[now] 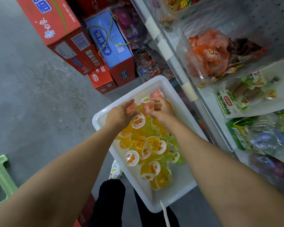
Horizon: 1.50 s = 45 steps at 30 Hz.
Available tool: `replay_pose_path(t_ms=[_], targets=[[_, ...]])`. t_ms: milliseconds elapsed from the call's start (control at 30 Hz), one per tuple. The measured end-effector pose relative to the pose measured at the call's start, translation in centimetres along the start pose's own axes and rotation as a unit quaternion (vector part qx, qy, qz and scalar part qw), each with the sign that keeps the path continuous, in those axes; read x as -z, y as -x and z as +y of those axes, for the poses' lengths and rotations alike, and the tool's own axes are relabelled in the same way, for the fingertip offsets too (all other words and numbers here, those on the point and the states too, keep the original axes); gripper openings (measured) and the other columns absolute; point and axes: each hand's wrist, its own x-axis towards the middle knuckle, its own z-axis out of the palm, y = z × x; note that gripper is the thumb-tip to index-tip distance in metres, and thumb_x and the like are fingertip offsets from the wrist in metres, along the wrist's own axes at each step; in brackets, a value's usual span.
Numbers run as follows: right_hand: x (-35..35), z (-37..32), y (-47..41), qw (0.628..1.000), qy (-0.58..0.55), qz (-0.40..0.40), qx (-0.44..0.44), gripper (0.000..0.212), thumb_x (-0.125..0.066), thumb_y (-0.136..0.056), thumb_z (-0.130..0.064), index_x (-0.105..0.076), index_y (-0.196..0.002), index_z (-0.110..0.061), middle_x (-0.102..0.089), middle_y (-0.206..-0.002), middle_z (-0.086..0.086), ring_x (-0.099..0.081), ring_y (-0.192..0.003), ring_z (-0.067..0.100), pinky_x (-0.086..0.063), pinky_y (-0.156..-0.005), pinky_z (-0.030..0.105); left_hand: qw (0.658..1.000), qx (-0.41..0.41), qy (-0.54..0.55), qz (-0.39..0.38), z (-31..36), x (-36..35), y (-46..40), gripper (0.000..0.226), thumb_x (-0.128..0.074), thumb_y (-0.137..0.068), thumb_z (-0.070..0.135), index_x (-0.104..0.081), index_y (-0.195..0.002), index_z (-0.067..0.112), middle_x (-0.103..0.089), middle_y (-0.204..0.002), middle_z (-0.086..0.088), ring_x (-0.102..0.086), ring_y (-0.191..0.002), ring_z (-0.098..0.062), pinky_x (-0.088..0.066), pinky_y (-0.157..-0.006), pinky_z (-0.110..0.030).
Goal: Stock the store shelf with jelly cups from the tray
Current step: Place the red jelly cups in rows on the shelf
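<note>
left hand closing on a pink jelly cup | right hand pinching another pink cup | both gathering over white tray, likely batching for shelf | orange cups lying in tray

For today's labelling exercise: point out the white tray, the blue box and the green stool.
white tray [174, 202], head view, bare floor near its front rim.
blue box [111, 41], head view, printed top face.
green stool [0, 174], head view, its leg.
</note>
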Motion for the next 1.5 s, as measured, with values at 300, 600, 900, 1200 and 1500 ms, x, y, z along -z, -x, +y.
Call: replay_pose_path(t_ms=[300, 600, 900, 1200, 1500], targets=[[0.8, 0.8, 2.6, 0.984, -0.168, -0.002, -0.062, 0.040, -0.079, -0.082, -0.022, -0.063, -0.118, -0.028, -0.071, -0.115, 0.004, -0.068, -0.105, 0.025, -0.057, -0.092, 0.040, 0.999, 0.007, 0.011, -0.047, 1.2, 0.4, 0.1, 0.045, -0.063, -0.086, 0.059, -0.047, -0.119, 0.032, -0.060, -0.107, -0.001, -0.057, -0.090, -0.023, -0.044, -0.067, -0.033], [2.9, -1.6, 8.9, 0.977, -0.175, 0.085, -0.091, 0.032, -0.073, -0.086, -0.044, -0.066, -0.110, -0.025, -0.074, -0.103, 0.002, -0.072, -0.095, 0.021, -0.061, -0.085, 0.041, 0.993, 0.034, 0.110, -0.007, 1.3, 2.0, 4.8, 0.046, -0.066, -0.078, 0.067, -0.053, -0.107, 0.034, -0.070, -0.102, -0.001, -0.066, -0.085, -0.022, -0.056, -0.070, -0.035], [5.0, -6.9, 18.9, 0.950, -0.252, 0.183, -0.035, 0.021, -0.075, -0.087, -0.032, -0.064, -0.100, -0.018, -0.072, -0.103, 0.008, -0.071, -0.094, 0.025, -0.062, -0.075, 0.035, 0.960, -0.065, 0.272, -0.026, 7.1, 6.3, 11.7, 0.032, -0.077, -0.078, 0.049, -0.060, -0.095, 0.028, -0.073, -0.090, -0.003, -0.072, -0.079, -0.021, -0.060, -0.078, -0.048], [11.3, -17.0, 31.9, 0.910, -0.216, 0.327, 0.134, 0.020, -0.075, -0.086, -0.040, -0.067, -0.088, -0.022, -0.073, -0.090, 0.000, -0.068, -0.081, 0.015, -0.056, -0.074, 0.031, 0.908, -0.277, 0.309, -0.065, 18.9, 12.1, 21.5, 0.018, -0.077, -0.083, 0.035, -0.061, -0.086, 0.025, -0.069, -0.086, -0.009, -0.068, -0.077, -0.024, -0.057, -0.071, -0.038], [19.2, -25.3, 48.0, 0.810, -0.176, 0.480, 0.287, 0.025, -0.078, -0.080, -0.045, -0.072, -0.087, -0.022, -0.076, -0.093, 0.002, -0.068, -0.085, 0.018, -0.053, -0.085, 0.040, 0.813, -0.484, 0.314, -0.076, 32.1, 16.8, 34.8, 0.025, -0.073, -0.086, 0.035, -0.065, -0.097, 0.015, -0.068, -0.081, 0.002, -0.061, -0.063, 0.003, -0.050, -0.061, -0.018]])
